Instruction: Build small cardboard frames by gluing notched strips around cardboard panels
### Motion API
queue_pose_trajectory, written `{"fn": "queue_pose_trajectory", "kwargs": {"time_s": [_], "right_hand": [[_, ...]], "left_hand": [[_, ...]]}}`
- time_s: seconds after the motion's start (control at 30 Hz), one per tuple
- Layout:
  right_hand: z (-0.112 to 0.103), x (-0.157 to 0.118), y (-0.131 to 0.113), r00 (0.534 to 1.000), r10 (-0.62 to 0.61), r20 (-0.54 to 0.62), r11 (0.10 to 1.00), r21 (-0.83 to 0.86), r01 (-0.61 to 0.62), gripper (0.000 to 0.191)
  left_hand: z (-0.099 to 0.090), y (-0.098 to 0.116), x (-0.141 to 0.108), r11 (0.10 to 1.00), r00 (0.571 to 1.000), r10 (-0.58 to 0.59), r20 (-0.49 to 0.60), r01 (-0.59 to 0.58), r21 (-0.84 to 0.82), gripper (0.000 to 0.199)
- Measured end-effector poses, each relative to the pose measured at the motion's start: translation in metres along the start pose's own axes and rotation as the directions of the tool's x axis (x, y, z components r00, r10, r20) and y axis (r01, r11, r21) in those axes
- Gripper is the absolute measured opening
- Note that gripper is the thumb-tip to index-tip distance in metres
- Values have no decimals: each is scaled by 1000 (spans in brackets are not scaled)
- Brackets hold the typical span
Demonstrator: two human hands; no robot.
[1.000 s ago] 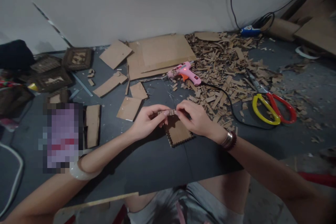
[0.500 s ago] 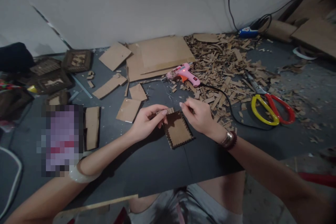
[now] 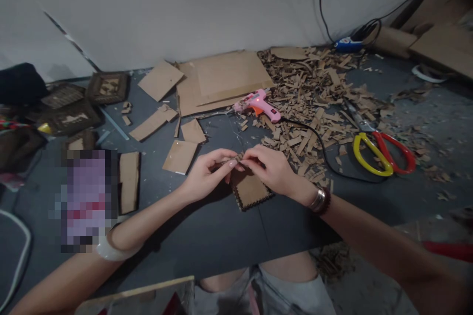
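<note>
My left hand pinches a small cardboard strip between thumb and fingers. From the other side my right hand reaches in, its thumb and fingertips pressed together at the strip's right end. Under both hands lies a cardboard rectangle with a dark, ridged border along its edges. Its top edge is hidden by my fingers. Beyond the hands a pink hot glue gun lies on its side with an orange light lit.
Cardboard scraps are heaped at the back right beside scissors with yellow and red handles. Cardboard squares lie left of my hands. Dark framed pieces sit at the far left. The glue gun's black cord curves across the table.
My right hand has moved left and down to the strip, meeting my left hand. It now covers the upper right of the bordered rectangle. The left hand stays nearly still.
</note>
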State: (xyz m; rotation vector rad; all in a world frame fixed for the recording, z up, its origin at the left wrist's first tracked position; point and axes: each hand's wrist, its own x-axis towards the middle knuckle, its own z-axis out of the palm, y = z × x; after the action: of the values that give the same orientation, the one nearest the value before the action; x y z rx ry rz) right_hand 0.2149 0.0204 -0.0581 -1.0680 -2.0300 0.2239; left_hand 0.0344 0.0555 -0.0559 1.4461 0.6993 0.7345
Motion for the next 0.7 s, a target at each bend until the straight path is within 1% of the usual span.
{"fn": "queue_pose_trajectory", "kwargs": {"time_s": [0.1,0.17,0.27,0.33,0.37,0.43,0.53,0.57,0.63,0.7], "right_hand": [[1,0,0,1000,18,25,998,56,-19,15],[2,-1,2,999,38,18,997,63,-39,14],[1,-1,5,988,130,-87,992,22,-128,10],[-2,0,5,972,184,-146,982,-14,-188,16],[-3,0,5,970,193,-149,980,-25,-199,20],[-5,1,3,978,172,-118,984,-19,-176,24],[-5,2,1,994,76,-73,997,26,-74,12],[-4,1,1,997,45,-68,999,30,-43,11],[-2,1,1,997,-1,-73,1000,18,2,11],[-1,1,3,994,-22,-107,1000,-2,22,8]], "left_hand": [[0,1,0,1000,1000,5,2,-5,2,34],[0,1,0,1000,1000,14,-5,-14,19,34],[0,3,-1,997,999,23,-30,-21,68,34],[-1,3,0,996,999,27,-48,-22,91,32],[-1,3,0,995,998,27,-53,-22,98,31],[-1,4,0,993,998,28,-59,-20,120,30],[-1,4,0,985,997,41,-71,-28,171,27],[-1,4,0,982,996,48,-74,-34,186,26],[-2,4,0,977,995,68,-77,-50,207,24],[-2,4,0,969,993,89,-74,-70,235,23]]}}
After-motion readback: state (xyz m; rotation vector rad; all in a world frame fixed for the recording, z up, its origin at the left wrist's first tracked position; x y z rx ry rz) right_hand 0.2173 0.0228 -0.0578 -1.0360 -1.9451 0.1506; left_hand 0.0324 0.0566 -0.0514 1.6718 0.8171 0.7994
